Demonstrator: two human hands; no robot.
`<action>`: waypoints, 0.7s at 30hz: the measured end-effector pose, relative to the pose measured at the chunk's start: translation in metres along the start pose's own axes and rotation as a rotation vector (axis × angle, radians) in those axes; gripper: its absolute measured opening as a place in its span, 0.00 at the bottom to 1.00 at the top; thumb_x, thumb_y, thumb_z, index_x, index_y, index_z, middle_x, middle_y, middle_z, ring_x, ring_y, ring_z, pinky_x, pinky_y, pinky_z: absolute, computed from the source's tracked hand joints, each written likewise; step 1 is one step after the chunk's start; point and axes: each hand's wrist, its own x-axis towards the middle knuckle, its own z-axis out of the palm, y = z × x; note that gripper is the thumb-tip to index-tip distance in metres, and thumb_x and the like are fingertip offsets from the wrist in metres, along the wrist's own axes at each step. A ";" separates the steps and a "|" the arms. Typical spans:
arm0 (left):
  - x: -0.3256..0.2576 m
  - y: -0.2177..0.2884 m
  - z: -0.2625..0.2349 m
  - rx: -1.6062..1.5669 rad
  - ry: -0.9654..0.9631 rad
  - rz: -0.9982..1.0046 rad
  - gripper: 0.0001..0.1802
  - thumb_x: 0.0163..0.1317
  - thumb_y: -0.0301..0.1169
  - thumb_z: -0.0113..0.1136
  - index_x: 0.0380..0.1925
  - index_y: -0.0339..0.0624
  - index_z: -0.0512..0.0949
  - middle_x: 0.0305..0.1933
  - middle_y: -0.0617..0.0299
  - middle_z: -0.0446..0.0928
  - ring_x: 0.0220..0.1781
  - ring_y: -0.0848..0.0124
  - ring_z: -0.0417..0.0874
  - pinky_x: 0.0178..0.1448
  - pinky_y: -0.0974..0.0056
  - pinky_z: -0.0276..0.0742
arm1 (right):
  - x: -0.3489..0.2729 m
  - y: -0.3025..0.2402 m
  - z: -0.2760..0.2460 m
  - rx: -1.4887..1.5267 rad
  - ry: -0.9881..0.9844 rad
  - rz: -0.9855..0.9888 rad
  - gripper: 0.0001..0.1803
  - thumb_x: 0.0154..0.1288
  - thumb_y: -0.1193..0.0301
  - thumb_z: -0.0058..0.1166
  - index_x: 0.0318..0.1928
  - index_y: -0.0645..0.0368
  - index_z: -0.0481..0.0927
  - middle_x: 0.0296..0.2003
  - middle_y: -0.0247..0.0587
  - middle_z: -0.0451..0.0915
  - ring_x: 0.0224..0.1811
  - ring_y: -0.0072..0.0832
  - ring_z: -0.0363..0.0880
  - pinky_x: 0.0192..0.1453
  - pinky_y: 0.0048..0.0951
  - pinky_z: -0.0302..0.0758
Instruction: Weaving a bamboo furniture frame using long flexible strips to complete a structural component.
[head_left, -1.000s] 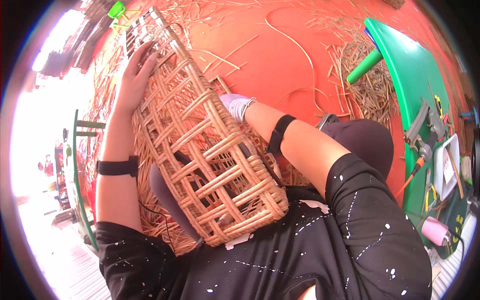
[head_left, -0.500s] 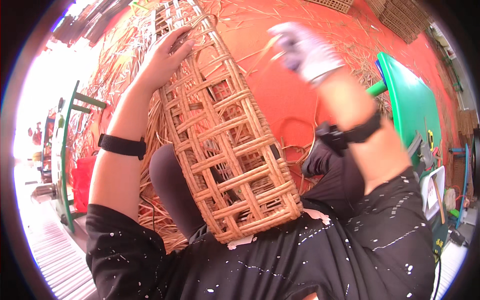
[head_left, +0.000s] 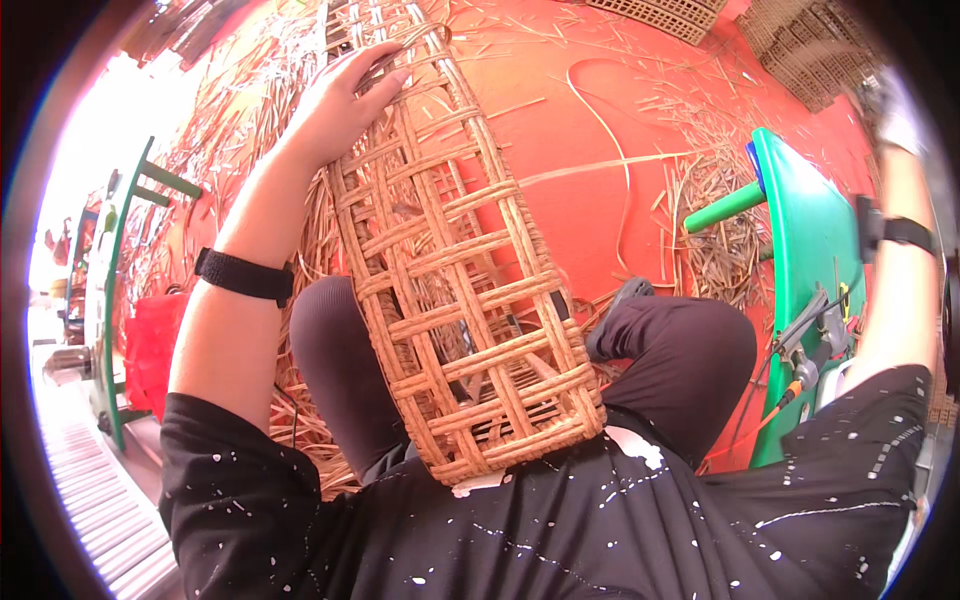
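A long open-weave wicker basket (head_left: pixel 455 265) lies across my lap, its near end against my black shirt. My left hand (head_left: pixel 345 105) is closed over its far left part, with fingers hooked through the weave. A small loop of strand stands up beside those fingertips. Out at the far right rim, my gloved right hand (head_left: pixel 897 120) is stretched well away from the basket. Its fingers are smeared by motion, so what they hold cannot be made out. A pale flat strand (head_left: pixel 620 164) runs from beside the basket rightward in that hand's direction.
A green stool (head_left: pixel 785 300) lies on its side at the right, with tools and a cable (head_left: pixel 800 385) near it. Loose wicker strips (head_left: pixel 715 225) litter the red floor. More woven pieces (head_left: pixel 805 50) stand at the far right. A green frame (head_left: pixel 125 300) stands left.
My right hand has swung from above the basket's right side out to the far right rim. A pale strand now stretches across the floor area. My left hand keeps its hold on the basket.
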 end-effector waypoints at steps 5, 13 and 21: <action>-0.007 0.009 -0.006 -0.062 -0.051 -0.107 0.22 0.65 0.37 0.52 0.57 0.41 0.68 0.52 0.59 0.74 0.55 0.74 0.72 0.61 0.68 0.64 | -0.194 0.046 0.218 0.509 -0.620 0.588 0.17 0.57 0.53 0.58 0.38 0.51 0.81 0.27 0.28 0.77 0.28 0.19 0.75 0.35 0.23 0.73; -0.003 0.000 0.000 -0.115 0.015 -0.005 0.23 0.61 0.42 0.56 0.54 0.45 0.70 0.50 0.55 0.75 0.52 0.69 0.73 0.58 0.66 0.66 | -0.369 0.042 0.381 0.793 -1.143 0.769 0.14 0.60 0.62 0.56 0.43 0.57 0.80 0.30 0.36 0.80 0.24 0.25 0.77 0.27 0.27 0.75; -0.004 0.001 -0.005 -0.054 0.026 0.011 0.24 0.61 0.42 0.56 0.54 0.43 0.71 0.51 0.54 0.75 0.53 0.68 0.73 0.59 0.65 0.65 | -0.420 0.040 0.404 0.563 -1.435 -0.086 0.16 0.61 0.59 0.52 0.40 0.57 0.81 0.31 0.39 0.81 0.28 0.31 0.79 0.35 0.37 0.77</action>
